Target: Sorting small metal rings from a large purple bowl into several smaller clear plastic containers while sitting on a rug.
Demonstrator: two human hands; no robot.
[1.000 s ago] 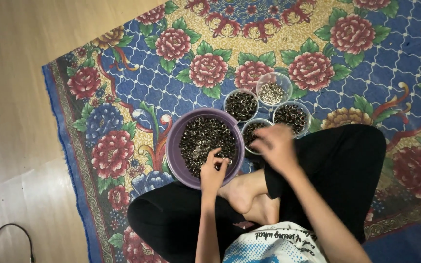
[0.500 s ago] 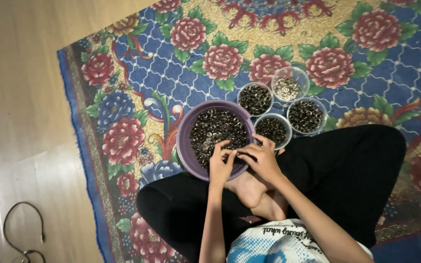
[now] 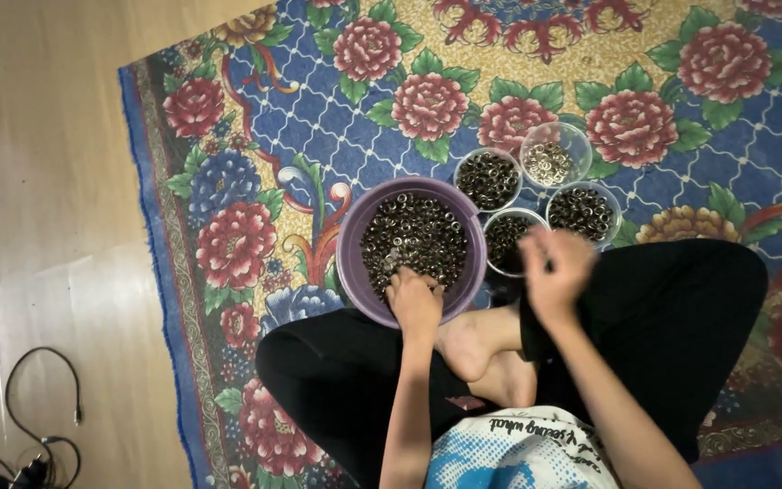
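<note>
A purple bowl [image 3: 351,243] full of small dark metal rings stands on the rug in front of my crossed legs. My left hand [image 3: 414,300] reaches into its near edge, fingers down among the rings. My right hand [image 3: 554,270] hovers blurred, fingers curled, just over the near rim of a small clear cup [image 3: 506,241] of dark rings; whether it holds a ring is unclear. Three more clear cups sit behind: one with dark rings [image 3: 488,178], one with pale rings [image 3: 555,156], one with dark rings [image 3: 583,212].
A floral rug [image 3: 255,154] in blue, yellow and red covers the floor under everything. Bare wooden floor [image 3: 56,181] lies to the left, with a black cable [image 3: 42,407] coiled at the lower left. My legs in black trousers [image 3: 681,317] fill the lower middle.
My right hand has lifted away from the purple bowl and swung right toward the near small cup. My left hand has stayed in the bowl. The view shifted slightly.
</note>
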